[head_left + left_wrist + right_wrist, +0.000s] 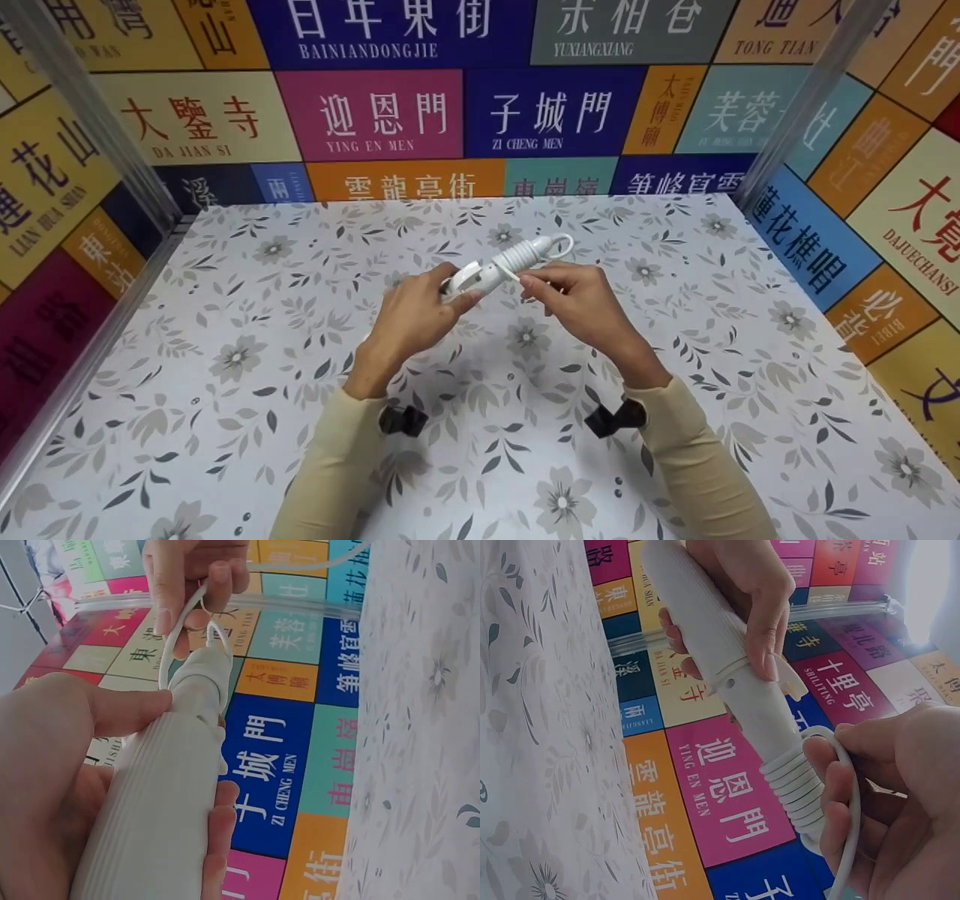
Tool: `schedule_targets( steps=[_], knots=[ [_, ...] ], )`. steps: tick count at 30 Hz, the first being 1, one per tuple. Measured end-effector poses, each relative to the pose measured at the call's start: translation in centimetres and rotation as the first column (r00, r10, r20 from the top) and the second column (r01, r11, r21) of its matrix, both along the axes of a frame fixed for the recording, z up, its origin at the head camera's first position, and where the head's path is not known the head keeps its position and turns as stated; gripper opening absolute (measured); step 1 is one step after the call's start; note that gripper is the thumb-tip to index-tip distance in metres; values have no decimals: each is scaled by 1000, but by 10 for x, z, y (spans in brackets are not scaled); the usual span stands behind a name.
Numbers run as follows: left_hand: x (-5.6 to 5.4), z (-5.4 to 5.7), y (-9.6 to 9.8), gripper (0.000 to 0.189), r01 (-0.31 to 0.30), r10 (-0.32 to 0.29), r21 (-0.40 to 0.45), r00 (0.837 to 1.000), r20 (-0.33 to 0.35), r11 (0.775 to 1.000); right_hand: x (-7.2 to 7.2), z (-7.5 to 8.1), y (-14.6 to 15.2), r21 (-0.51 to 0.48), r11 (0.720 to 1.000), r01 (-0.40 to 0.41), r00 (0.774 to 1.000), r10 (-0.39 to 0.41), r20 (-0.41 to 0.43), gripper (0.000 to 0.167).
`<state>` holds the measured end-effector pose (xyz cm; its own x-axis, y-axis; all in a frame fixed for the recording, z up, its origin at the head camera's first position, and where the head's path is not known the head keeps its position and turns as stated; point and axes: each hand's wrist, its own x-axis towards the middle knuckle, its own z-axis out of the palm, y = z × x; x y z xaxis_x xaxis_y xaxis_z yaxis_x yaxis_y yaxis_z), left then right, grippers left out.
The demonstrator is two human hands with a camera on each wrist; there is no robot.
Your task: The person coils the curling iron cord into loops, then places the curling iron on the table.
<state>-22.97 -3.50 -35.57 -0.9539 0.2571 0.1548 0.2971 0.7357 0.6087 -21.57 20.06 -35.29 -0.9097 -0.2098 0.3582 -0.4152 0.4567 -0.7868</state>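
Note:
My left hand point(411, 313) grips a white stick-shaped appliance point(705, 622) by its ribbed handle, above the table. In the left wrist view, the thumb lies along the appliance point(154, 795) and fingertips show on its far side. A small tab point(790, 679) sticks out beside the handle's end. White cord point(791, 787) is wound in several close turns round the narrower part. My right hand point(581, 300) pinches a strand of this cord between thumb and fingers, beside the turns. A loose loop of cord point(561, 246) curves out past the far end.
The table point(240, 420) has a white cover printed with grey flowers and leaves. Behind it and at both sides stand panels point(375, 112) of coloured blocks with lettering. Clear upright strips point(814, 90) line the corners. A black wrist mount point(405, 421) sits at each sleeve.

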Motion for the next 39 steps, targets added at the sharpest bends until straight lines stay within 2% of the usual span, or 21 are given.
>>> schedule_targets(
  steps=[5, 11, 16, 21, 30, 34, 39],
  knots=[
    [0, 4, -3, 42, -10, 8, 58, 999, 40, 998, -4, -2, 3, -44, 999, -14, 999, 16, 40, 21],
    [-2, 7, -8, 45, -39, 27, 134, 995, 96, 990, -11, -9, 12, -81, 995, -65, 994, 72, 87, 19],
    [-2, 10, -11, 49, -59, 41, 165, 993, 110, 985, -15, -12, 15, -56, 993, -108, 986, 114, 124, 20],
    [-1, 12, -12, 48, -42, 18, 202, 993, 121, 979, -18, -14, 16, -30, 991, -134, 980, 136, 143, 22],
    [-2, 11, -14, 44, -1, -40, 274, 988, 148, 962, -24, -21, 25, 38, 994, -100, 978, 92, 188, 23],
    [-3, 11, -15, 42, 15, -59, 275, 986, 155, 961, -29, -25, 28, 75, 993, -92, 977, 75, 200, 25],
    [-2, 13, -17, 39, 44, -101, 299, 979, 177, 953, -34, -29, 29, 112, 993, -31, 970, 3, 245, 30]
  ],
)
